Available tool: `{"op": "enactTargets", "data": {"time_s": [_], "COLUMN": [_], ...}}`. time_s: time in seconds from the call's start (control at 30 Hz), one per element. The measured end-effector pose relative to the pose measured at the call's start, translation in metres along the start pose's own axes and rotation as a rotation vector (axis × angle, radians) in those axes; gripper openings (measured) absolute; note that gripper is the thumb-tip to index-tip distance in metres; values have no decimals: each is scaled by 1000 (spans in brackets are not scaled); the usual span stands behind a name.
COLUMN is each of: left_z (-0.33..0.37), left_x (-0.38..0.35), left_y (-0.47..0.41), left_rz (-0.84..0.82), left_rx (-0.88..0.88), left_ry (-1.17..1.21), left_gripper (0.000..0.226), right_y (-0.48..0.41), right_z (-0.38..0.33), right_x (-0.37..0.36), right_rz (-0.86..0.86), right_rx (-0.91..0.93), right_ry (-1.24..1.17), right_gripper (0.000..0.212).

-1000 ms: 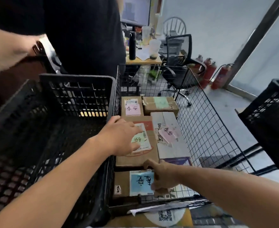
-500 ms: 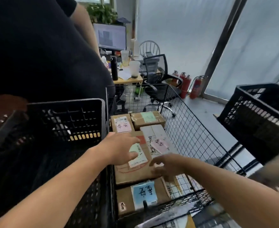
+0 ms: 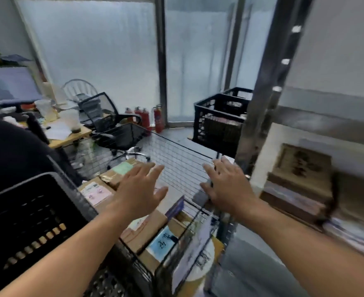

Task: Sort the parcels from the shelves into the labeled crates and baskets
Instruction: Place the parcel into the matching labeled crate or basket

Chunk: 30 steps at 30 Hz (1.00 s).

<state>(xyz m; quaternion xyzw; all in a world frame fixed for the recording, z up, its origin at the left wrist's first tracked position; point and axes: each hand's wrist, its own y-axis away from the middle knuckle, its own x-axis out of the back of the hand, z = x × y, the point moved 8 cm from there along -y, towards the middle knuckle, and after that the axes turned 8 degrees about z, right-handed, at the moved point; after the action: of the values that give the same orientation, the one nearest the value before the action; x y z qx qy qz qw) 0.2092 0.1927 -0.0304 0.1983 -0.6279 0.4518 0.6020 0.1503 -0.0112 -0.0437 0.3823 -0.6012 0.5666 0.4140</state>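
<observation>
Office corner: frosted glass wall [image 3: 91, 50], desk [image 3: 69, 137], swivel chair [image 3: 112, 125], approx. 4 red extinguishers [image 3: 157, 116] by the glass. Centre: 1 wire basket [image 3: 176, 159] w/ at least 5 parcels [image 3: 121, 169] inside, laid flat, labels up, prob. so the names read at a glance. 3 black crates: left crate [image 3: 26, 211] right beside the basket, 2 back crates [image 3: 219, 121] at right. Left hand [image 3: 138, 189] and right hand [image 3: 228, 185] hover over the basket, fingers spread, holding nothing. The right one is at the rim nearest the shelf [image 3: 327, 125]. Shelf stack [image 3: 301, 170] is too blurred to count; likely the next pick.
</observation>
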Motion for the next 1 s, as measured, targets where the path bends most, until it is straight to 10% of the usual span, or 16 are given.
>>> {"op": "enactTargets", "data": {"time_s": [0.53, 1.0], "left_z": [350, 701], "left_x": [22, 48], "left_y": [32, 160], "left_rz": [112, 14], "left_rx": [-599, -878], "left_ry": [415, 676], "left_gripper": [53, 61], "right_y": [309, 598], "right_z": [202, 351], "right_x": [178, 326], "right_rz": [2, -17], "right_rx": [-754, -990], "right_ry": [275, 499], "right_gripper": [58, 57]}}
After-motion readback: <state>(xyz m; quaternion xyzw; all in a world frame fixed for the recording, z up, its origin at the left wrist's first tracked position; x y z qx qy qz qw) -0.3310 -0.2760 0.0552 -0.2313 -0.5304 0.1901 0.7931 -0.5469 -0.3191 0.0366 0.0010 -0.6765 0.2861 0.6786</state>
